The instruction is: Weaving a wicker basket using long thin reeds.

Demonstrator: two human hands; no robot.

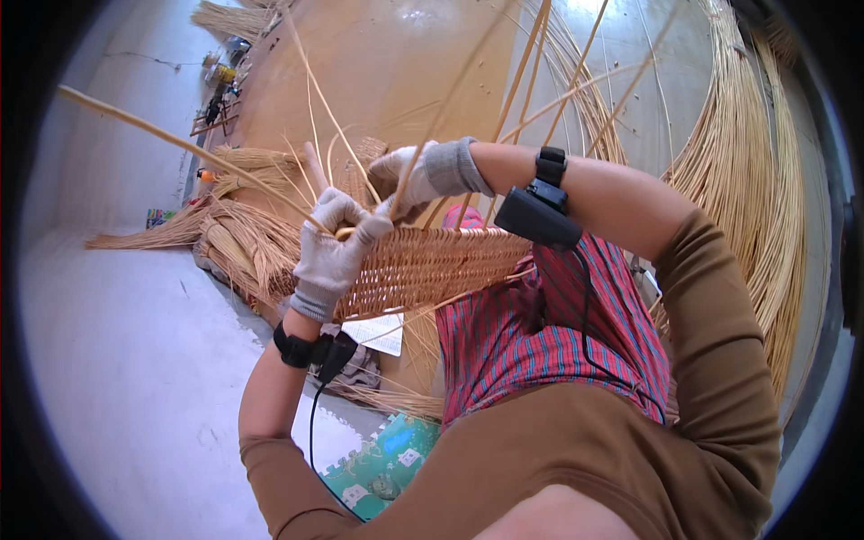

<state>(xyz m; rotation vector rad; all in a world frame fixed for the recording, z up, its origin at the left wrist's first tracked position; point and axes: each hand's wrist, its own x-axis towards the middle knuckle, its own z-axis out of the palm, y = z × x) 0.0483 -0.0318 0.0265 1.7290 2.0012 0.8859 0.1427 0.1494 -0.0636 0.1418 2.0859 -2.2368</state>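
Note:
A partly woven wicker basket point(423, 267) rests by my lap, with long upright stakes rising from its rim. My left hand point(331, 252), in a pale knitted glove, is closed at the rim's left corner around a thick wicker rod point(193, 150) that sticks out far to the upper left. Over the far side of the rim, my right hand point(416, 180), gloved the same way, has its fingers bent among the stakes. What those fingers hold is hidden by the hand and the crossing rods.
Bundles of loose wicker rods point(733, 153) lie along the right, and more bundles point(243, 238) sit at the left. A brown board point(360, 63) covers the floor ahead. A green foam mat point(387, 463) and a white paper point(376, 335) lie near me. Cables run from both wrist devices.

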